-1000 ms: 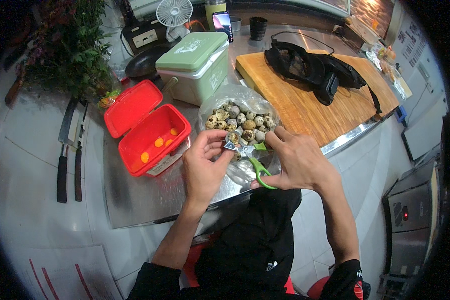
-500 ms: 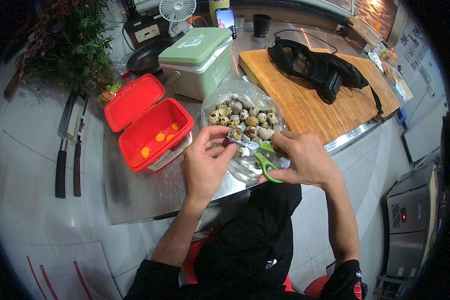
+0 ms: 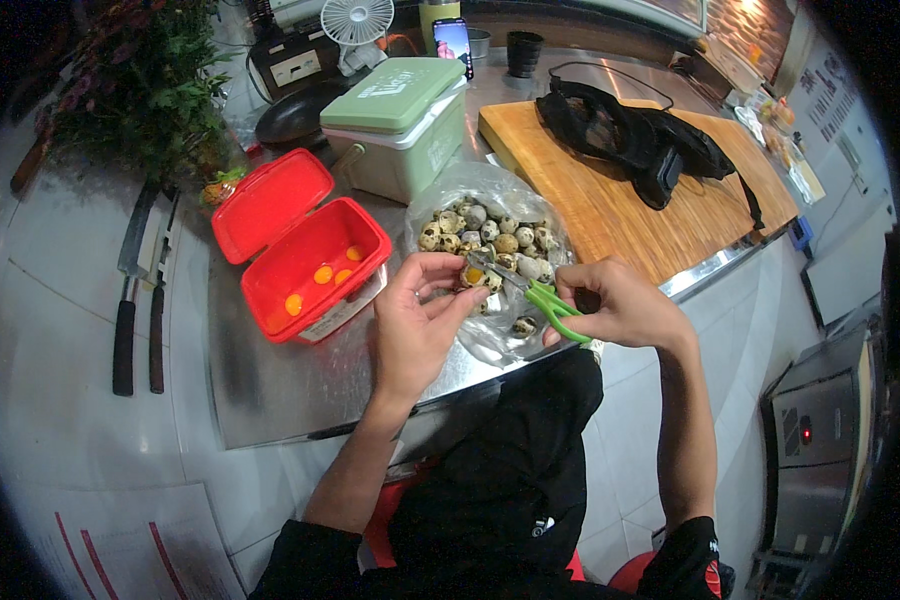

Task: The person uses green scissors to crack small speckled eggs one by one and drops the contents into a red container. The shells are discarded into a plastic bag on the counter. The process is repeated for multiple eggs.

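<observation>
My left hand [image 3: 418, 328] pinches a speckled quail egg [image 3: 477, 278] between thumb and fingers. Its top is cut open, and orange yolk shows inside. In my right hand [image 3: 625, 305] is a pair of green-handled scissors [image 3: 550, 300], blades at the egg's opening. Beneath both hands lies a clear plastic bag [image 3: 470, 182] with several whole quail eggs [image 3: 505, 243]. To the left stands a red plastic container [image 3: 262, 283], its lid [image 3: 275, 205] flipped back. Several orange yolks [image 3: 324, 274] lie inside it.
A green lidded cooler box [image 3: 400, 150] stands behind the bag. On the right, a thick wooden board [image 3: 620, 225] bears a black mesh item with straps [image 3: 610, 125]. A dark pan [image 3: 295, 112], a small fan [image 3: 357, 25] and a phone [image 3: 452, 45] are farther back. Two knives [image 3: 133, 270] lie far left.
The scissors have turned and shifted slightly right, and the egg's top is now opened with yolk showing. My left hand stays nearly in place.
</observation>
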The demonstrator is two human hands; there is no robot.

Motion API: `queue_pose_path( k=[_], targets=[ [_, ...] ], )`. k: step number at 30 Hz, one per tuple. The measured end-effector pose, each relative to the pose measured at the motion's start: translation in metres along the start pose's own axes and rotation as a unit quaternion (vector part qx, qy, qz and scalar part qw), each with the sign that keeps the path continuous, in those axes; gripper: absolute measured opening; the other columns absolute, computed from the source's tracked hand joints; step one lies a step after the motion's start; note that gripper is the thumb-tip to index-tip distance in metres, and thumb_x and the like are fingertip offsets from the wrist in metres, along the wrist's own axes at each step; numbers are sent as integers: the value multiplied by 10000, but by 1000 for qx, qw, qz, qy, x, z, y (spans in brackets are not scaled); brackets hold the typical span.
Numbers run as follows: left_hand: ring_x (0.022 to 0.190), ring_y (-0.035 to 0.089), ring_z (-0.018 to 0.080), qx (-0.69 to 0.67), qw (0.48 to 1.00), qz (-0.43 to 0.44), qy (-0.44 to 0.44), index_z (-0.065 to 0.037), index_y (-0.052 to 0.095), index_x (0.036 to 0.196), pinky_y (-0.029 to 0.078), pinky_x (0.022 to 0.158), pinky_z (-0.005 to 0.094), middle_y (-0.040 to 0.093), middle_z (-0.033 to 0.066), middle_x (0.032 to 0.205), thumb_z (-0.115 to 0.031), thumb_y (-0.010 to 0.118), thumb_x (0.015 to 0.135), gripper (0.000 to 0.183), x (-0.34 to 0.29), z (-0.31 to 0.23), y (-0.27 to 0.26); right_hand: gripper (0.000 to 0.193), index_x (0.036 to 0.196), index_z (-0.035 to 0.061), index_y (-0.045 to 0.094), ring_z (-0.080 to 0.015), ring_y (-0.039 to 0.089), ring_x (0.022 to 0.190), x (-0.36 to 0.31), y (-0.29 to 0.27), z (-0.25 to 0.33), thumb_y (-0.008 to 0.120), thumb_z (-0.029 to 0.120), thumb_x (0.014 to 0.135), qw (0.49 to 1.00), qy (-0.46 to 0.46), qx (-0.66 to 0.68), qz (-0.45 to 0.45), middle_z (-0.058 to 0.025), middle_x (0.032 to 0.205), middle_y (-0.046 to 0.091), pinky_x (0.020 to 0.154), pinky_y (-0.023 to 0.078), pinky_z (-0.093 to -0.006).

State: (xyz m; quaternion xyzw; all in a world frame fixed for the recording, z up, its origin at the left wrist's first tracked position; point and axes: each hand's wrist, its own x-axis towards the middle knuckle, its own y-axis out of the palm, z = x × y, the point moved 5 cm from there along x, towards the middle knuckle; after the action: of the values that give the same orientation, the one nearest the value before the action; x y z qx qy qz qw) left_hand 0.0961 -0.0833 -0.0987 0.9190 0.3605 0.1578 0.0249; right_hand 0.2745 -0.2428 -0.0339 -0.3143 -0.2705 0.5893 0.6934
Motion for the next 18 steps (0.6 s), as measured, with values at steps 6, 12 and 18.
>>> queue_pose_path(
  k=[6,12,18],
  targets=[
    [1132,702,157,-3,1000,10,-7,31,646,1282,629,987,291,702,96,1227,117,812,936,394,1,-1,0,539,759,53,586,-146,474,580,2,0,-9,959,425,873,998,13,-19,-54,-11,614,470,557,348,-375],
    [1139,718,170,42,999,1,11,26,658,1274,639,974,310,711,100,1246,110,809,939,377,-2,-27,-1,454,836,24,661,-375,678,676,2,-5,-7,885,417,875,993,41,-94,-51,-176,703,640,655,497,-492],
    [1151,714,164,46,997,-22,66,17,678,1288,644,1007,317,727,102,1222,83,820,944,378,14,-83,-25,495,796,34,674,-362,678,636,3,-2,-6,920,462,822,989,50,-118,-67,-160,663,644,644,497,-480]
  ],
)
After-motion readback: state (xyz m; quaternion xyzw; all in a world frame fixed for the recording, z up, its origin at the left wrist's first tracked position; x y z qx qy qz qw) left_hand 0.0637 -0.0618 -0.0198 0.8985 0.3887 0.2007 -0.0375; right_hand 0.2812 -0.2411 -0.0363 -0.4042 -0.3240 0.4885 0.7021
